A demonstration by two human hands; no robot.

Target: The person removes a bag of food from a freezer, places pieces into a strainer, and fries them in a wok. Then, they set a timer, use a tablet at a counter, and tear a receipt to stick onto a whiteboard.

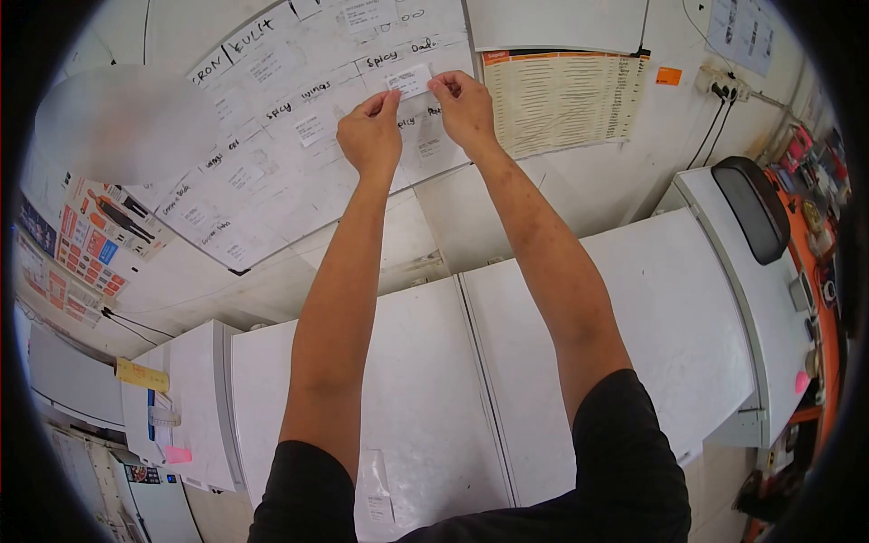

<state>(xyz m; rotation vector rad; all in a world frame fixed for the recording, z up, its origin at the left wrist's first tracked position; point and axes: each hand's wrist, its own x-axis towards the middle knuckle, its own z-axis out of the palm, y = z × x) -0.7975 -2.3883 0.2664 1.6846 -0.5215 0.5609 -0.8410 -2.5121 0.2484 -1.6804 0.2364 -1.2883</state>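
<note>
Both arms reach up to a whiteboard [308, 181] with handwritten words and several small printed labels. A white printed label [409, 80] lies against the board below the words "Spicy Dada". At its left edge, my left hand [371, 131] pinches it between thumb and finger. The label's right edge is between the closed thumb and finger of my right hand [464, 110]. Another label [310, 130] is stuck on the board left of my left hand.
White chest freezers [597, 317] stand below the board. A printed chart [561, 101] hangs at the right, near plugs and cables [724, 89]. A black cushion-like object [751, 210] is on the right. Posters [109, 222] and a yellow roll [142, 375] are at the left.
</note>
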